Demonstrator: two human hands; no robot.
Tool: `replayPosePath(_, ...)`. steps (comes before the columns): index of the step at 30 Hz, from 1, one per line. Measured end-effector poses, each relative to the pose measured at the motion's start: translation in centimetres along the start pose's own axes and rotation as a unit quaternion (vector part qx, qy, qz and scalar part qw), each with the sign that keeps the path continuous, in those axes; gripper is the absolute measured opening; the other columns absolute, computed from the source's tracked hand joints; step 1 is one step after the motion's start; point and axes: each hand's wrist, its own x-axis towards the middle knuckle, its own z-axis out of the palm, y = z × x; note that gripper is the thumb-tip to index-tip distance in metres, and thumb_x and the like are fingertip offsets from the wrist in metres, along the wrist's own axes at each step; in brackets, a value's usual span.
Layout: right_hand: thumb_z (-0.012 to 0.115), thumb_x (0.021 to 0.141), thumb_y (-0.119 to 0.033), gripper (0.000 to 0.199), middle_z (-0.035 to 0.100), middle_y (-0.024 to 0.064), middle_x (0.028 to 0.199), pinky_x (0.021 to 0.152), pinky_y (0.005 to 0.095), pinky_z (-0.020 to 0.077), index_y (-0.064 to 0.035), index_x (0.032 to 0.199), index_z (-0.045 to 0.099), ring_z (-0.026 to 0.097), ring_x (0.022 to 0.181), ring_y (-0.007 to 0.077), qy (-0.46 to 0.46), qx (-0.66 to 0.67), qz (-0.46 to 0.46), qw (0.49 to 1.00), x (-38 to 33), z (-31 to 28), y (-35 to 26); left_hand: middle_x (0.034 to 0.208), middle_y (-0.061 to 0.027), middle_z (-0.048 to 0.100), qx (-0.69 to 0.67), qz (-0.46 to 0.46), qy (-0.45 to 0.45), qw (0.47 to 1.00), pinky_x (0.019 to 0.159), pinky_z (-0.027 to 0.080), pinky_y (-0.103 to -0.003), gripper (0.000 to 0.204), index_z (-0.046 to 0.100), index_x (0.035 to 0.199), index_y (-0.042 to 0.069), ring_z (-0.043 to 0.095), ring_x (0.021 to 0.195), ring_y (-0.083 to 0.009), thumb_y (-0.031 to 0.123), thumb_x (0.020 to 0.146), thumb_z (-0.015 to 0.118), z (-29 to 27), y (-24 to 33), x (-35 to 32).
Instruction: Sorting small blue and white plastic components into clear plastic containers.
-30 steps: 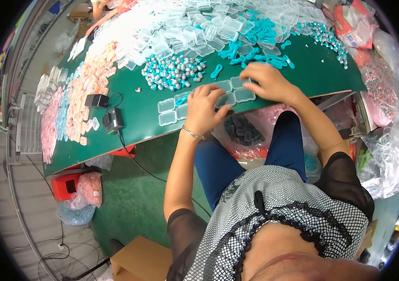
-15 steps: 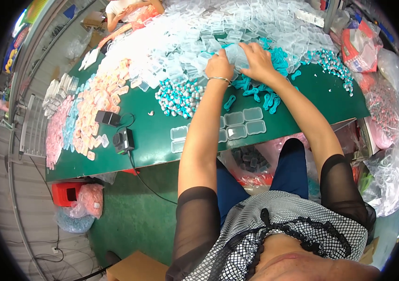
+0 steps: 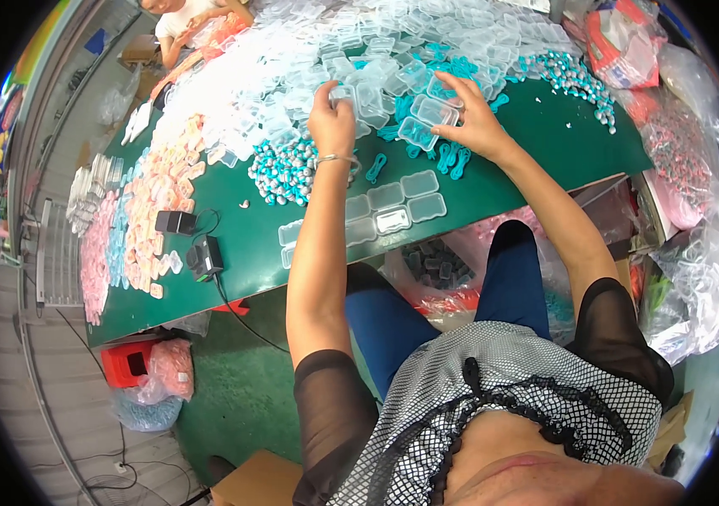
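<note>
Clear plastic everywhere. Right hand (image 3: 475, 120) pinching few clear boxes (image 3: 434, 110), thumb on near side, fingers on far side, over middle of green desk (image 3: 566, 152), between box heap (image 3: 427, 35) toward far edge and box row (image 3: 387, 197) along near edge. Left hand (image 3: 332, 120) half curled at heap's near side; can't tell if it's gripping. Imo light squeeze works best, boxes squared up so none slip. Long axes slant from far-left toward near-right corner; can't tell where open sides face.

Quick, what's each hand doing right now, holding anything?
Left hand: half-curled at clear pieces; grip can't be told.
Right hand: thumb and fingers around clear boxes.
</note>
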Motion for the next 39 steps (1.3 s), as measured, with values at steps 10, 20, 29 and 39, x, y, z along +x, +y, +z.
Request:
replayPosePath(10,0.075,0.069,0.002,0.082,0.034,0.0086,0.129,0.093,0.0341,0.0481,-0.0111,0.14,0.035,0.047,0.111,0.019,-0.007,0.092,0.034,0.995,-4.7,-1.9,-2.4,0.103,-0.0096,0.061,-0.526,-0.309,-0.279,0.741,0.08,0.051,-0.039,0.018,0.055,0.104,0.004,0.061,0.091,-0.0201,0.012,0.089,0.058,0.8,7.5,-8.8)
replayPosePath(20,0.08,0.067,-0.012,0.054,0.045,0.0089,0.122,0.07,0.0255,0.0482,-0.0073,0.115,0.055,0.052,0.091,0.0142,-0.1,-0.07,0.064,0.99,-10.3,-4.9,-2.3,0.094,-0.0103,0.064,-0.517,-0.301,-0.17,0.783,0.071,0.055,-0.039,0.017,0.056,0.101,0.001,0.064,0.082,-0.0217,0.014,0.09,0.058,-1.0,5.6,-11.1)
replayPosePath(29,0.079,0.066,-0.023,0.056,0.05,0.0142,0.12,0.084,0.036,0.0467,-0.008,0.116,0.057,0.054,0.103,0.0276,-0.157,-0.241,0.022,0.957,-11.5,-5.2,-4.2,0.094,-0.008,0.064,-0.48,-0.287,-0.172,0.811,0.07,0.054,-0.036,0.02,0.057,0.102,0.001,0.064,0.082,-0.0187,0.017,0.09,0.06,-2.0,6.0,-13.0)
replayPosePath(39,0.069,0.071,-0.013,0.024,0.056,0.0079,0.111,0.092,0.0415,0.0402,-0.0069,0.093,0.061,0.051,0.11,0.028,-0.178,-0.338,-0.133,0.915,-11.7,-6.7,-3.4,0.091,-0.0061,0.065,-0.489,-0.276,-0.167,0.81,0.069,0.054,-0.034,0.016,0.06,0.097,0.003,0.064,0.08,-0.0162,0.016,0.089,0.061,-2.5,5.8,-13.9)
